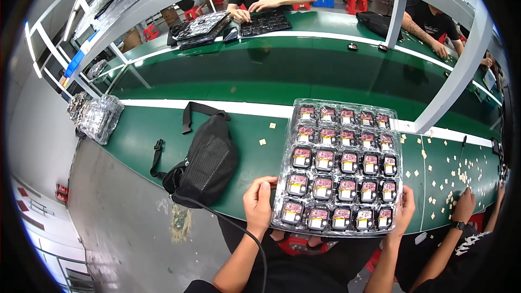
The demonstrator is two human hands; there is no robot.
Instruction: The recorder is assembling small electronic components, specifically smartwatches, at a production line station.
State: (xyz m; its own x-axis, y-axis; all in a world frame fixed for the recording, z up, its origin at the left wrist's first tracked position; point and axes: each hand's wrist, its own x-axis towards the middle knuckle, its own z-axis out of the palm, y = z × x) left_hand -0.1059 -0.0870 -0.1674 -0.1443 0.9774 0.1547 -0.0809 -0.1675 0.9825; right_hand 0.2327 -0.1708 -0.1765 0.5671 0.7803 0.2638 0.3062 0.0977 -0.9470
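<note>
A clear plastic tray (342, 104) stretches in front of me over the near edge of the green bench. Rows of small black square devices (324, 159) with pink, white and yellow faces fill its pockets. My left hand (257, 206) grips the tray's left edge near the lower corner, thumb up along the side. At the opposite edge, my right hand (403, 212) holds the tray, its fingers partly hidden beneath. A black waist bag (206, 157) with loose straps lies on the bench to the left of the tray.
Small pale square pieces (463, 176) are scattered over the bench (255, 168) at right, beside a co-worker's hand (464, 206). Wrapped stacked trays (102, 118) sit at far left. A slanting grey post (458, 76) rises at right. Across the green conveyor (260, 70), other people work.
</note>
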